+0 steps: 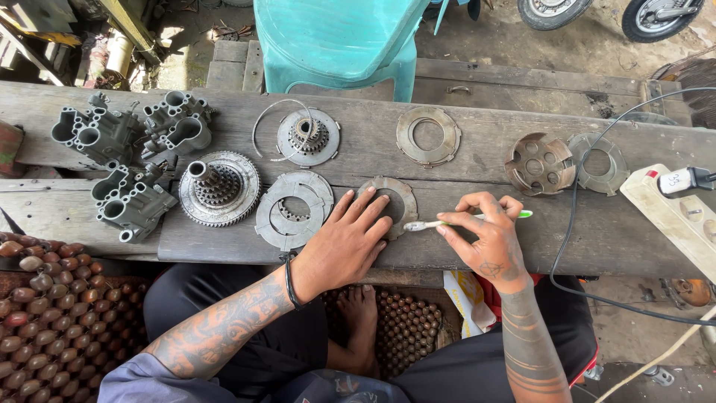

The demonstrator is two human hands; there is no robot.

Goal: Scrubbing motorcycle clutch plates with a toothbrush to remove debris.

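On the bench [462, 250], the ring plate [399, 195] under the left hand [347, 242] lies left of the toothbrush [447, 222] (right hand [488, 239]).

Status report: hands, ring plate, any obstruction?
Left hand flat on ring plate. Right hand holds toothbrush at its edge. Nothing in the way.

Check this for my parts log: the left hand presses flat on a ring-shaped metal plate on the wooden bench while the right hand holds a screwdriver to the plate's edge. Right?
Not quite. The head view shows the right hand holding a toothbrush, not a screwdriver, to the edge of the ring-shaped metal plate. The left hand does press flat on it, on the wooden bench.
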